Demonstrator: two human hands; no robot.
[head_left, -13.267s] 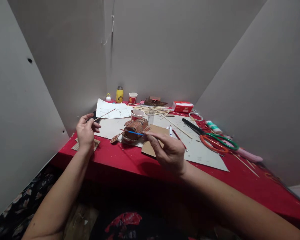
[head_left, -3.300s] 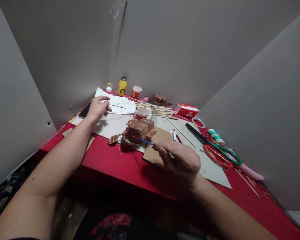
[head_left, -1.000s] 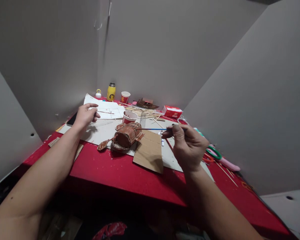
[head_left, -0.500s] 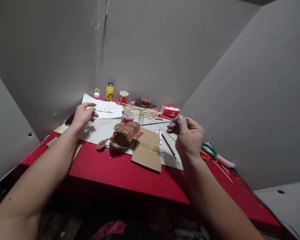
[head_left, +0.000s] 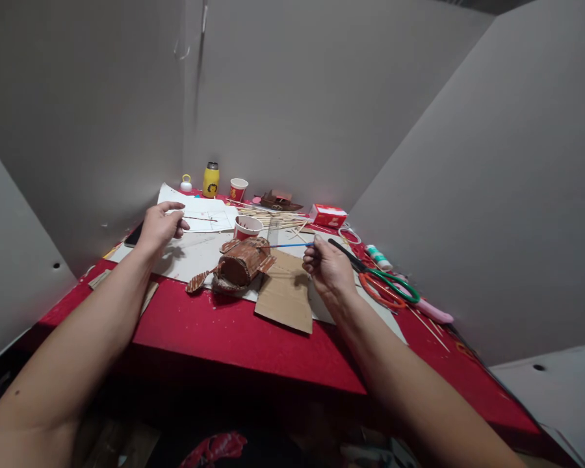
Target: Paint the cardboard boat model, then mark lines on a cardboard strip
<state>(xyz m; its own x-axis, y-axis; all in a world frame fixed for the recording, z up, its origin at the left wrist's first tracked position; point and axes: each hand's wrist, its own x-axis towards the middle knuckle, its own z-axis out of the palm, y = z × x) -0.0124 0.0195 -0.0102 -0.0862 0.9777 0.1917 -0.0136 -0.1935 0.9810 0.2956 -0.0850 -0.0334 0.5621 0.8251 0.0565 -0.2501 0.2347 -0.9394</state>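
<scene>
Gray walls point(head_left: 283, 97) stand around you on three sides. Below them is your red table point(head_left: 199, 344), with little specks near its front edge. A big white board point(head_left: 190, 260) lies flat on it. To your right, the big scissors point(head_left: 355, 261) (one loop green, one orange) lie partly over the board's edge. Your white paper point(head_left: 209, 209), with thin lines drawn on it, is at the back left. A piece of brown cardboard point(head_left: 285, 305) lies at the front.

The brown model point(head_left: 254, 252) is in the middle, at the front edge of the board, just left of the cardboard. It is round like a little barrel, and its dark round end points toward you.

Your right hand point(head_left: 330, 266) is up over the board, right of the model. Your left hand point(head_left: 160, 227) is over the board's left side, near the paper. A red box point(head_left: 327, 216) sits at the back, and a paper cup point(head_left: 247, 229) with brown smears inside stands just behind the model.

Your right fingers pinch tight on a blue brush point(head_left: 292, 245). Its tip reaches the model's top, but I can't tell if they touch. Your left thumb and fingers pinch a thin, dark red stick point(head_left: 201, 219).
</scene>
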